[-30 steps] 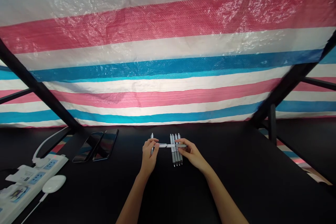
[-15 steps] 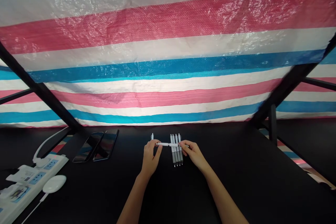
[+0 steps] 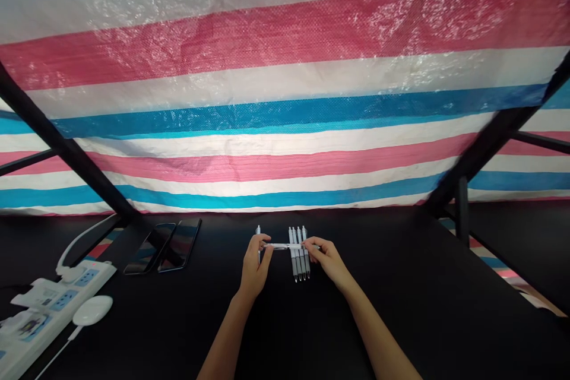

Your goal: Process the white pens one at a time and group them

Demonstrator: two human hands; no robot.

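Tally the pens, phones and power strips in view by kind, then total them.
Pens: 6 (4 side by side, 1 held pen between left hand and right hand, 1 partly hidden pen behind the left hand)
Phones: 2
Power strip: 1
Total: 9

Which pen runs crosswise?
The held pen, between left hand and right hand. The row of four and the lone pen by the left hand run front to back.

The black table (image 3: 307, 332) bears pens (image 3: 301, 262), phones (image 3: 149, 249), a power strip (image 3: 75, 289).
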